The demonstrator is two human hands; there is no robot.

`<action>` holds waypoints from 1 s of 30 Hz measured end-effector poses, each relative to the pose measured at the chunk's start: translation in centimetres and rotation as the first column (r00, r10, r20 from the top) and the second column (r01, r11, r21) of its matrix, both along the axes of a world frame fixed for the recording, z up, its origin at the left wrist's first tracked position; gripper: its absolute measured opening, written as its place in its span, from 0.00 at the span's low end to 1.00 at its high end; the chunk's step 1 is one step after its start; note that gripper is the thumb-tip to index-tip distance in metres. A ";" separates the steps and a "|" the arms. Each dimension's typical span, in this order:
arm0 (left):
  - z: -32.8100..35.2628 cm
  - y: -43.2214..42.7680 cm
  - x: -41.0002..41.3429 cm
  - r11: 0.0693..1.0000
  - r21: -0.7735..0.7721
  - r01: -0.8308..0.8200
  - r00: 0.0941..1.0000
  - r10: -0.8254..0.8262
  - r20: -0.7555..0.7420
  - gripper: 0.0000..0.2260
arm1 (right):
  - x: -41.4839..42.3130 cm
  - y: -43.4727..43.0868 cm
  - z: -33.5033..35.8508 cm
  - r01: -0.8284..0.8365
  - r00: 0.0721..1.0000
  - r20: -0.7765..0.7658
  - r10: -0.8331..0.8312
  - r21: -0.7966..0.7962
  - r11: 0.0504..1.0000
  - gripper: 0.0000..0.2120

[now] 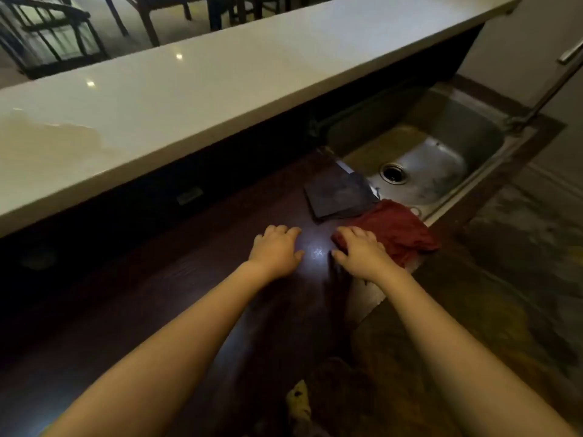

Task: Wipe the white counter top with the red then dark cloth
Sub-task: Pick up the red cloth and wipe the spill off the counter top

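Dark wood, glossy and reddish, makes up the lower table [189,310] that fills the bottom and middle of the frame, with two bare forearms reaching up across it from the lower edge. The left hand [277,250] lies palm down on the wood at centre frame, fingers loosely spread and holding nothing. Just to its right, the right hand [359,252] rests on the near left edge of the red cloth [400,231], fingers curled down onto the fabric; whether they actually pinch it cannot be told. The red cloth lies crumpled at the table's right edge, beside the corner of the sink. Touching its far side, the dark cloth [340,195] lies folded flat on the wood, right of centre. Beyond both, in the right middle of the frame, sits a steel sink [473,137] with a round drain. Across the upper frame runs the white counter top [220,83], raised above the table, with a wet-looking patch at its left end.
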State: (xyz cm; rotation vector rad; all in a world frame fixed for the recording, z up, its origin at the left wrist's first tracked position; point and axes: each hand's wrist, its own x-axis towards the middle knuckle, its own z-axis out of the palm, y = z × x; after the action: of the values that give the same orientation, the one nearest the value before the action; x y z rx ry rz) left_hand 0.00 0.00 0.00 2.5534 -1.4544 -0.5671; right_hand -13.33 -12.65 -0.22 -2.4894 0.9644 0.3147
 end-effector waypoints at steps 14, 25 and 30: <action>-4.1 -12.2 -7.0 0.989 0.030 0.145 0.989 -0.145 -0.003 0.24 | -5.6 -11.8 -2.6 0.084 0.993 -0.082 -0.089 -0.063 0.995 0.27; -7.3 -12.3 -9.6 0.996 0.002 0.093 0.992 -0.092 0.088 0.32 | -6.1 -13.1 -4.3 -0.021 0.999 0.044 0.031 -0.222 0.975 0.26; -7.9 -12.2 -9.2 0.992 -0.105 0.070 0.993 -0.059 0.100 0.24 | -6.4 -11.9 -5.2 0.071 0.973 0.232 -0.002 -0.288 0.955 0.15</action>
State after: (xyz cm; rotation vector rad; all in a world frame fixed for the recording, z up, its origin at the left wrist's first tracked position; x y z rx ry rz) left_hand -9.20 -12.19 -7.90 2.4896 -1.5589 -0.3659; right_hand -19.75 -24.58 -5.46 -2.6932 1.0207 -0.1401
